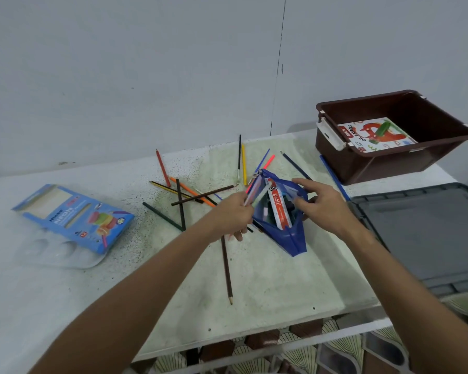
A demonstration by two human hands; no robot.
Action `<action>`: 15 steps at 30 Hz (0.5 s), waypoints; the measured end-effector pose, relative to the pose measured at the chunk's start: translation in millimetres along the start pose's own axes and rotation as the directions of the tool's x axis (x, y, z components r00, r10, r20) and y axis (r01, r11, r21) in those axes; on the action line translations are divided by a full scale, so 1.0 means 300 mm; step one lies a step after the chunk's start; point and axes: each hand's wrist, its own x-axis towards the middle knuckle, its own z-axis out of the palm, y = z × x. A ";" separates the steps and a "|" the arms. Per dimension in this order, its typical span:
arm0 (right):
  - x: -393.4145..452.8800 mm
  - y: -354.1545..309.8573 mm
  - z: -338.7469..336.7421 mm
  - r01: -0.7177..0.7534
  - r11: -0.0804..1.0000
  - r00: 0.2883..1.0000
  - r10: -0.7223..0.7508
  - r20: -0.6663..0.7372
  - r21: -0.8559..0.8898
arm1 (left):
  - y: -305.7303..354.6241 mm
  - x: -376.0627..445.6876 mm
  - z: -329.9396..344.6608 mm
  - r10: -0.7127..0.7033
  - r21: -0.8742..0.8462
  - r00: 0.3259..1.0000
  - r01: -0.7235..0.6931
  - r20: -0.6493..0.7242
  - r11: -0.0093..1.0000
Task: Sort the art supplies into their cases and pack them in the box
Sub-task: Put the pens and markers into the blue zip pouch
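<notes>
Pouch (281,225) at frame centre: right hand (322,209) pinches its mouth wide, left hand (233,214) grips pens (254,194); best fed tip-first beside ruler (280,209).

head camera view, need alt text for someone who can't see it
Two bare hands work at an open blue pencil pouch: the left hand slides markers in, the right hand holds it open. Coloured pencils lie scattered on the white table; a brown box sits far right.

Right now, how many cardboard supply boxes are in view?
2: the blue neon box at left, the oil pastels box inside the brown bin. The pouch may hide more.
</notes>
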 end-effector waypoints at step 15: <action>-0.005 0.000 0.004 -0.005 1.000 0.999 0.005 0.048 -0.011 | 0.108 0.063 0.049 0.002 0.079 0.986 0.011 -0.168 0.997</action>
